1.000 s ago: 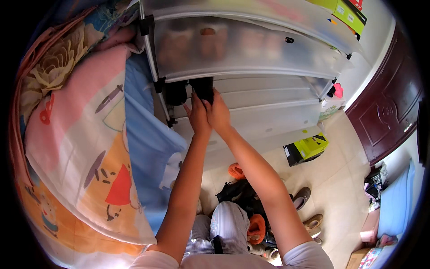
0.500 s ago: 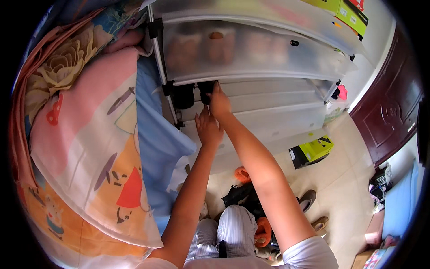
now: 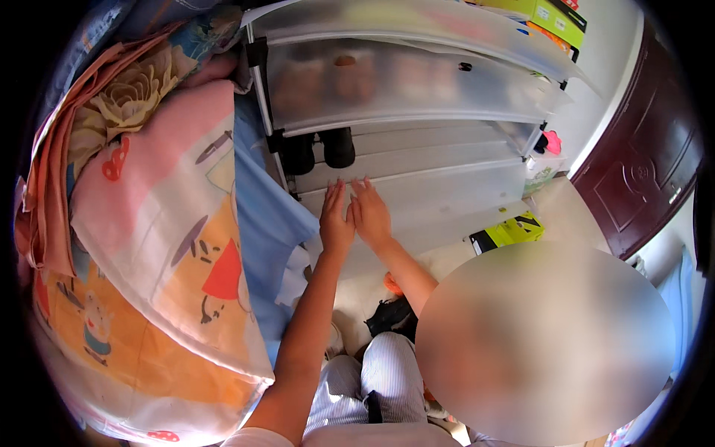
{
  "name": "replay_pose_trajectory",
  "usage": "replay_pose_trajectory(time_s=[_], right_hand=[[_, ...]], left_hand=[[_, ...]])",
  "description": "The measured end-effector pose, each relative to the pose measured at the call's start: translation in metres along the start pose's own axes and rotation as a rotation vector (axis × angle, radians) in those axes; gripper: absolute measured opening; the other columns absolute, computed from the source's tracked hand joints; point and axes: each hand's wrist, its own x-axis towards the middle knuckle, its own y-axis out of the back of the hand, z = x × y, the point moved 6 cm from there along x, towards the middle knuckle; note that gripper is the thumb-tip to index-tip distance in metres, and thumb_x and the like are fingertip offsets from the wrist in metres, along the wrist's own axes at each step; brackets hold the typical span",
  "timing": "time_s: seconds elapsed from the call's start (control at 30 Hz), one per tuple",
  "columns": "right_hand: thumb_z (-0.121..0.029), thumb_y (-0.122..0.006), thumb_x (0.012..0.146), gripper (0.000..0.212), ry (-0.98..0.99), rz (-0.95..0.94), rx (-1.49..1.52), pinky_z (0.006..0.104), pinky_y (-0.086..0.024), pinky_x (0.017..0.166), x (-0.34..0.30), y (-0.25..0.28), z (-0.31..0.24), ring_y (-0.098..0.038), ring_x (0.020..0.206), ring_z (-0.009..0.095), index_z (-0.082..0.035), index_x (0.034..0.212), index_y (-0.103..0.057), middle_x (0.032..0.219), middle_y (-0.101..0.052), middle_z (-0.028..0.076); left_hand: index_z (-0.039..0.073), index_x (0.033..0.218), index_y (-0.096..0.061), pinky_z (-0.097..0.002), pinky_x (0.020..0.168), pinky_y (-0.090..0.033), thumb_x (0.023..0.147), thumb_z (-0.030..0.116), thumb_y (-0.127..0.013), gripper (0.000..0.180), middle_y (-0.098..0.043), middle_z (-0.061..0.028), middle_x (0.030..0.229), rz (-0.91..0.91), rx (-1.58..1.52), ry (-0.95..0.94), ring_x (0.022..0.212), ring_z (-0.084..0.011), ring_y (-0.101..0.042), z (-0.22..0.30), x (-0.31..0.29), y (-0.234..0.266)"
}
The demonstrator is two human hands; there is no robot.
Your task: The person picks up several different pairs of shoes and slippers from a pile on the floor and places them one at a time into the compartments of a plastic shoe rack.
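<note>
The black shoe (image 3: pixel 339 149) sits on the rack (image 3: pixel 462 182), just beside another dark shoe (image 3: pixel 299 154)! Left hand (image 3: pixel 337 221) and right hand (image 3: pixel 372 216), fingers outstretched, grip nothing: apparently the placing step; the next move probably calls for a light straightening push.

1. Soft, bright light shows the left grip (image 3: pixel 337 220) and right grip (image 3: pixel 371 214) clearly.
2. Just beyond them, black shoes (image 3: pixel 339 149) sink into shadow.
3. Well to their right, the door (image 3: pixel 633 160) carries a sheen.
4. Below-right of the right grip, a blurred oval (image 3: pixel 546 343) smears detail.
5. Far around them, edges curve into black.
</note>
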Motion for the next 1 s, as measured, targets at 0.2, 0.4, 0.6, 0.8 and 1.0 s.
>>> replay_pose_trajectory(time_s=[0.2, 0.4, 0.6, 0.8, 1.0], right_hand=[[-0.008, -0.050, 0.083, 0.024, -0.037, 0.011, 0.169, 0.0461, -0.048, 0.076, -0.097, 0.041, -0.007, -0.057, 0.096, 0.039, -0.003, 0.106, -0.054, 0.113, -0.056, 0.024], [-0.005, -0.053, 0.081, 0.021, -0.089, -0.109, 0.130, 0.0412, -0.051, 0.067, -0.217, 0.047, -0.014, -0.061, 0.085, 0.034, -0.005, 0.101, -0.059, 0.105, -0.062, 0.014], [-0.006, -0.053, 0.083, 0.016, -0.164, -0.138, 0.156, 0.0387, -0.050, 0.072, -0.308, 0.060, -0.027, -0.061, 0.089, 0.034, -0.003, 0.097, -0.060, 0.104, -0.062, 0.015], [-0.003, -0.057, 0.080, 0.016, -0.222, -0.016, 0.083, 0.0388, -0.051, 0.076, -0.378, 0.077, -0.042, -0.062, 0.090, 0.034, -0.003, 0.096, -0.061, 0.106, -0.062, 0.017], [0.004, -0.056, 0.074, 0.022, -0.268, 0.174, 0.043, 0.0411, -0.050, 0.076, -0.396, 0.103, -0.046, -0.061, 0.090, 0.035, -0.001, 0.096, -0.060, 0.105, -0.062, 0.019]], left_hand=[[0.010, 0.124, -0.054, -0.0341, 0.093, -0.045, 0.081, 0.000, -0.055, 0.044, -0.053, -0.0079, 0.127, -0.155, -0.082, -0.039, 0.120, -0.0264, -0.048, 0.041, -0.072, -0.002], [0.013, 0.114, -0.062, -0.0339, 0.077, -0.052, 0.080, 0.006, -0.059, 0.034, -0.063, -0.0072, 0.112, -0.273, -0.053, 0.078, 0.096, -0.0256, -0.062, 0.048, -0.194, 0.011], [0.015, 0.108, -0.065, -0.0356, 0.066, -0.053, 0.079, 0.008, -0.059, 0.031, -0.066, -0.0101, 0.095, -0.427, -0.051, 0.112, 0.080, -0.0277, -0.065, 0.069, -0.274, 0.025], [0.013, 0.101, -0.067, -0.0352, 0.063, -0.052, 0.078, 0.008, -0.060, 0.025, -0.067, -0.0088, 0.088, -0.436, -0.070, 0.047, 0.075, -0.0277, -0.064, 0.098, -0.326, 0.039], [0.011, 0.099, -0.067, -0.0359, 0.061, -0.052, 0.077, 0.006, -0.061, 0.024, -0.066, -0.0099, 0.085, -0.443, -0.138, 0.003, 0.071, -0.0283, -0.064, 0.125, -0.333, 0.026]])
